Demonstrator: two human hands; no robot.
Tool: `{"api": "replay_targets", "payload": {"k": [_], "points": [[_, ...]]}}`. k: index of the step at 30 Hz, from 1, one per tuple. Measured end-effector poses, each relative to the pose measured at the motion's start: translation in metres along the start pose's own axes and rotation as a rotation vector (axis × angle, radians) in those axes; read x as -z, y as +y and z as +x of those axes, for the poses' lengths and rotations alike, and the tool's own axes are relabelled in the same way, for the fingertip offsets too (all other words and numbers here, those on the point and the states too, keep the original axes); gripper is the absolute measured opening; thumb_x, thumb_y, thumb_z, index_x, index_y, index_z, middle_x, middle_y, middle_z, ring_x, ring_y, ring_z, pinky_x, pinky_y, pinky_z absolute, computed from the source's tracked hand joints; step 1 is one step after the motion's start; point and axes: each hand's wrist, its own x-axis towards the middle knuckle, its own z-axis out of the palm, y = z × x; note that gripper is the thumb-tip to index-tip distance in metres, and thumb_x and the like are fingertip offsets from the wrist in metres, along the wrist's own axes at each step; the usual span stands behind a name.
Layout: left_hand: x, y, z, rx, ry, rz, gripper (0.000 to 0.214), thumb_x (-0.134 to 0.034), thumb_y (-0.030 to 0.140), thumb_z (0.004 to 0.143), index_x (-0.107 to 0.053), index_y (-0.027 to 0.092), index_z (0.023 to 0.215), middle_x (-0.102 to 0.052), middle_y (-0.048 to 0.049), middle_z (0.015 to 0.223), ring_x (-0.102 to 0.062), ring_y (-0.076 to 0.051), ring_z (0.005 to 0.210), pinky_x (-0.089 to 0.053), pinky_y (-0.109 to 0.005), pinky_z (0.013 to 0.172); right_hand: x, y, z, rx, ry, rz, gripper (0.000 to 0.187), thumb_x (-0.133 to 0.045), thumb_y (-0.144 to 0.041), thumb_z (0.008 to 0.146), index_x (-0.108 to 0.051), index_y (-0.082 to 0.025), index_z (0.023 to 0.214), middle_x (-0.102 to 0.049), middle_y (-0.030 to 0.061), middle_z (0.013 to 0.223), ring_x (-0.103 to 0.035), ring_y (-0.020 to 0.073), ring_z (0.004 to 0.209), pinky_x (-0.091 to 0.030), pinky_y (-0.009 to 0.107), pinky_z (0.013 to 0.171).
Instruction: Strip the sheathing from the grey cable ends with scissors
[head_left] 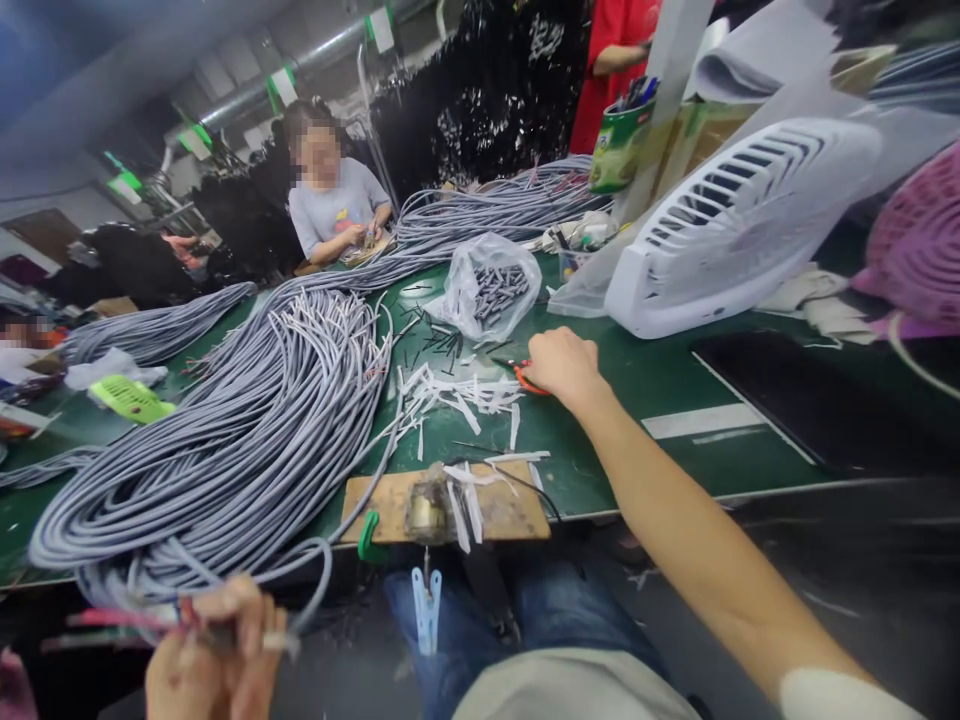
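At the near left, the left hand (225, 640) is grasping a gray cable (321, 580), its blurred pink and green wires (124, 618) pointing left. Farther right, the right hand (566, 365) is closing around an orange-handled tool (529, 380), possibly cutters, on the green table (570, 450). White strips (472, 395) are lying just left of it; a large cable bundle (225, 430) is filling the left side.
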Motion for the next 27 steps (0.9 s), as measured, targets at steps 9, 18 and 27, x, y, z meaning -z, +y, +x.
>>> {"api": "replay_targets", "payload": {"k": [9,18,27], "points": [[-0.059,-0.057,0.069,-0.401,-0.165,0.719,0.028,-0.061,0.019,0.07,-0.061,0.018,0.099,-0.061,-0.0053,0.085,-0.058,-0.018,0.075,-0.049,-0.031,0.068,-0.038,-0.032,-0.035,0.573,-0.312,0.085,0.003,-0.069,-0.022,0.067,-0.07,-0.019,0.067,-0.069,0.0018,0.066,-0.062,0.0146,0.064,-0.037,0.02,0.052],[-0.021,-0.093,0.046,-0.409,-0.359,1.251,0.008,-0.056,0.021,0.077,-0.064,0.022,0.075,-0.064,-0.004,0.074,-0.057,-0.022,0.073,-0.045,-0.031,0.067,-0.046,-0.038,-0.048,0.585,-0.236,0.012,0.017,-0.049,-0.011,0.081,-0.065,-0.008,0.086,-0.069,0.0191,0.082,-0.065,0.0272,0.08,-0.036,0.026,0.056],[-0.056,-0.105,0.071,-0.365,-0.418,1.385,0.014,-0.052,0.017,0.078,-0.065,0.016,0.084,-0.06,-0.0093,0.087,-0.06,-0.023,0.083,-0.047,-0.03,0.07,-0.049,-0.06,-0.045,0.638,-0.16,0.069,0.032,-0.04,-0.014,0.087,-0.052,-0.014,0.116,-0.063,0.0144,0.108,-0.062,0.0238,0.096,-0.041,0.027,0.068]]}}
